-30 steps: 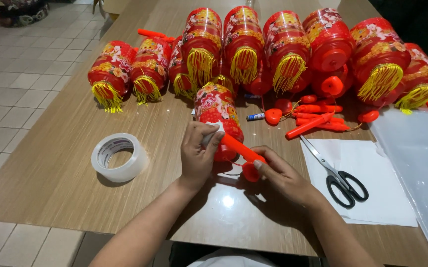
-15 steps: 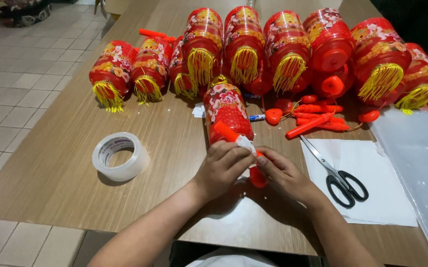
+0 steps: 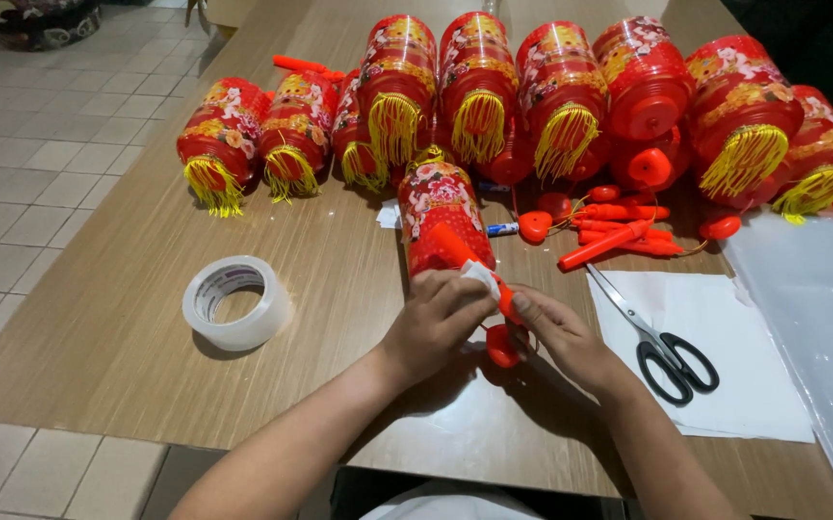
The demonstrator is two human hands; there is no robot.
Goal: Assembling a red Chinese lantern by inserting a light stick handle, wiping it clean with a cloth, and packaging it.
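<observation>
Left hand curled around a small white piece and the orange stick, pinching both against the near end of the red lantern. Right hand just beside it, fingers closed narrow on the same stick's lower end, next to the small red cap sitting between the two hands. Lantern lying on the table directly beyond the hands, near end touching the left fingers, far end pointing away at the row of finished lanterns. Tape roll flat on the table, well to the left of the left hand. Scissors lying shut on a white sheet, just right of the right hand. Loose orange sticks and red caps beyond the right hand, between it and the lantern row. Clear plastic sheet at far right.
</observation>
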